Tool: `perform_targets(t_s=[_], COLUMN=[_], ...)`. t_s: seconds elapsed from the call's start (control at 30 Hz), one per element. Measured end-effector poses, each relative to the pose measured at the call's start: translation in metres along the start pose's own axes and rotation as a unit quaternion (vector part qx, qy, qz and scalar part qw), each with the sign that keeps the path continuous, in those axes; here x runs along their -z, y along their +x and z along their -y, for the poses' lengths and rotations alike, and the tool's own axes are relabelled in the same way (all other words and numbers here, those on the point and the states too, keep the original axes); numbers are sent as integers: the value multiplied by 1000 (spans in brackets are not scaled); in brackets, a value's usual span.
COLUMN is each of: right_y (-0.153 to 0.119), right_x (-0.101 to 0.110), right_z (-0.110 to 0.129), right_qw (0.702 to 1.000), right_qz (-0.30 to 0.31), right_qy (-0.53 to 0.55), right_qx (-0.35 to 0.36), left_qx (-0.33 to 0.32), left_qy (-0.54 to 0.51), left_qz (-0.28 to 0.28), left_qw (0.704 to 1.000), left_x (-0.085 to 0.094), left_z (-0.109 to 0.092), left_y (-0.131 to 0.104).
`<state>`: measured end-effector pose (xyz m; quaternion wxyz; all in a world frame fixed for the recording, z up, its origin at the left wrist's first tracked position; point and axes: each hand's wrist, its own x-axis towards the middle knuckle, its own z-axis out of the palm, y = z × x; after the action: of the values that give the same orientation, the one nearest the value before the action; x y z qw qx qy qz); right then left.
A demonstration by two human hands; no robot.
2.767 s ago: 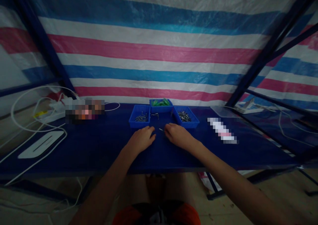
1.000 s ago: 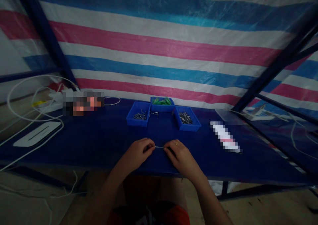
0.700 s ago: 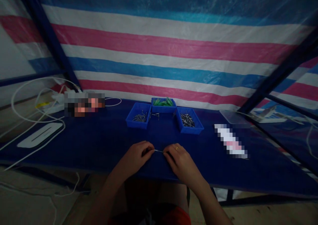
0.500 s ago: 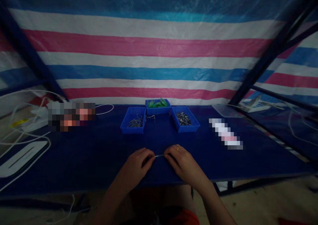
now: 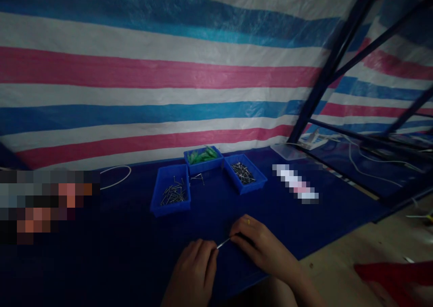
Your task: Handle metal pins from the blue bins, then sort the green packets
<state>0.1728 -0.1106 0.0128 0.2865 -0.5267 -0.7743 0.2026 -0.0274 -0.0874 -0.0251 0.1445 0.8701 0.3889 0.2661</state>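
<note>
1) Fingers of the left hand (image 5: 195, 271) pressed together, pinching one end of a thin metal rod (image 5: 223, 243);
2) Right hand (image 5: 260, 244), ringed, pinching the rod's other end – the rod slants between both hands, over the blue table (image 5: 118, 248);
3) Left blue tray (image 5: 154, 208) and right blue tray (image 5: 241, 191) beyond, each holding metal pins; a few loose pins (image 5: 198, 178) between them;
4) Far blue tray (image 5: 204, 166) behind, with green pieces (image 5: 204, 155) inside;
5) Striped sheet (image 5: 169, 76) – white, blue and pink – at the back
</note>
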Motion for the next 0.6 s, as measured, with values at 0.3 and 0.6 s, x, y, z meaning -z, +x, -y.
perform_targets(t_s=[0.3, 0.6], right_y=[1, 0], right_x=[-5, -15], right_z=[-2, 0], right_qw=[1000, 998], right_qz=[-2, 14], right_qy=[-19, -35], right_qx=[6, 57], left_qx=[72, 122], left_qy=[-48, -131], left_qz=[23, -4], left_qw=[996, 984], left_x=[9, 21], left_z=[-12, -26], left_y=[3, 4])
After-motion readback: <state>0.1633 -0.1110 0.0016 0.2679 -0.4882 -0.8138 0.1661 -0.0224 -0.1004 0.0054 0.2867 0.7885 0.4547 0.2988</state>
